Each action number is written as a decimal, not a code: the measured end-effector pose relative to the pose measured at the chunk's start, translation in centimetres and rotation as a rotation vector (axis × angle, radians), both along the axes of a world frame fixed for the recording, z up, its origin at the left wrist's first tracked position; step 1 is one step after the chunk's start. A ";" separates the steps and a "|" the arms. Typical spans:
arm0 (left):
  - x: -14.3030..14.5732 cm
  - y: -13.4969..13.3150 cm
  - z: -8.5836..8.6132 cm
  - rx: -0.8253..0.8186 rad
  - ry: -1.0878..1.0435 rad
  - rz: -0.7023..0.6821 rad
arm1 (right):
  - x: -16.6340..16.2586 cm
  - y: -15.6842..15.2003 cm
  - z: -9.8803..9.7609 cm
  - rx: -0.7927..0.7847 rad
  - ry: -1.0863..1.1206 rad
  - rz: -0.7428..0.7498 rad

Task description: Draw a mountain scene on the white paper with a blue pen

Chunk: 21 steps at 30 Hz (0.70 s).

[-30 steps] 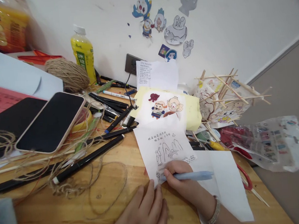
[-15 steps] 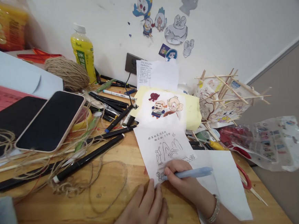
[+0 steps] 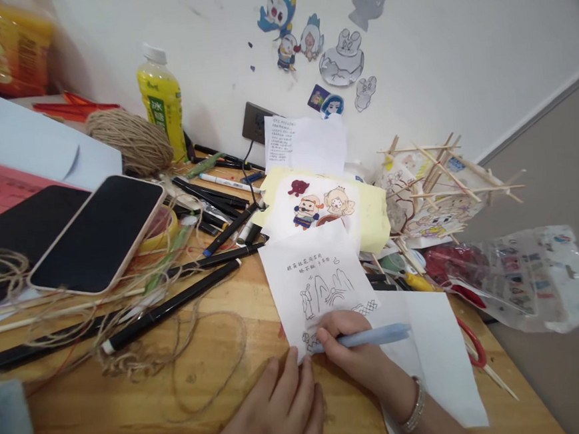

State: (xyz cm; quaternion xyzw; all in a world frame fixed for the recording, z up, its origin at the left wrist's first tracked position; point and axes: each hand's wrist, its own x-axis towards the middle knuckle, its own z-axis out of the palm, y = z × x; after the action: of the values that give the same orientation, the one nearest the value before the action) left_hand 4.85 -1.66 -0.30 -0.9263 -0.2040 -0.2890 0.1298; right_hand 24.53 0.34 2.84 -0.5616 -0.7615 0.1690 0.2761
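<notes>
Slim pen (image 3: 373,335) shifted slightly; paper (image 3: 319,285) smooth, flat.

My drawing sheet (image 3: 285,254) of matt paper, my pen (image 3: 379,334) of smooth plastic, my bracelet (image 3: 415,408) of shiny metal, table (image 3: 110,425) of smooth grained wood, twine ball (image 3: 128,143) rough and fibrous, phone screen (image 3: 98,235) glossy, bag (image 3: 550,283) of crinkled clear plastic

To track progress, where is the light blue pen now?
In the head view, the light blue pen is below and right of centre, in the right hand, its tip over the drawn-on sheet near the left hand.
</notes>
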 end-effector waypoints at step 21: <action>0.1 -0.1 -0.1 0.007 -0.032 0.016 | -0.1 0.0 -0.1 -0.012 0.188 -0.067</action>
State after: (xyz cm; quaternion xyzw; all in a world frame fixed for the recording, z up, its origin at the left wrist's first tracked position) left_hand 4.92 -1.76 -0.44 -0.9195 -0.2124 -0.3034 0.1319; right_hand 24.44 0.31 2.76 -0.5700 -0.7119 0.2162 0.3485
